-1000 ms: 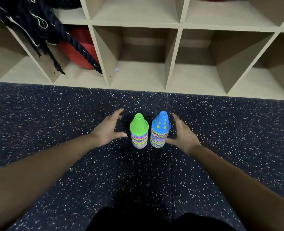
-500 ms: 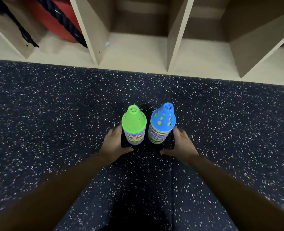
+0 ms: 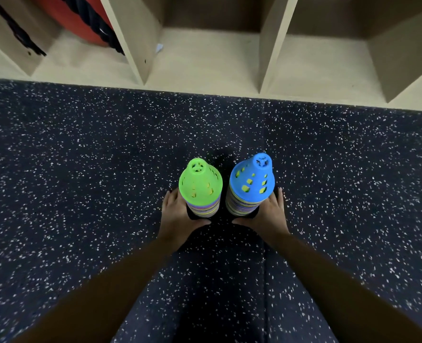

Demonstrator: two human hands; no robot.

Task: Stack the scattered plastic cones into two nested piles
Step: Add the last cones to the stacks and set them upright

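Two nested piles of perforated plastic cones stand side by side on the dark speckled floor. The left pile (image 3: 201, 188) has a green cone on top, the right pile (image 3: 251, 186) a blue one; many coloured rims show below each. My left hand (image 3: 177, 216) wraps around the base of the green-topped pile, thumb in front, fingers behind its left side. My right hand (image 3: 266, 217) cups the base of the blue-topped pile in the same way. The lowest cones are partly hidden by my hands.
A beige cubby shelf (image 3: 264, 60) runs along the far edge of the floor. Its left compartment holds a red ball (image 3: 81, 18) and thick black rope (image 3: 93, 13). A small white scrap (image 3: 159, 47) lies in the middle cubby.
Both hands came down from beside the cone tops to the bases of the piles and closed around them. The view tilted down and moved closer.
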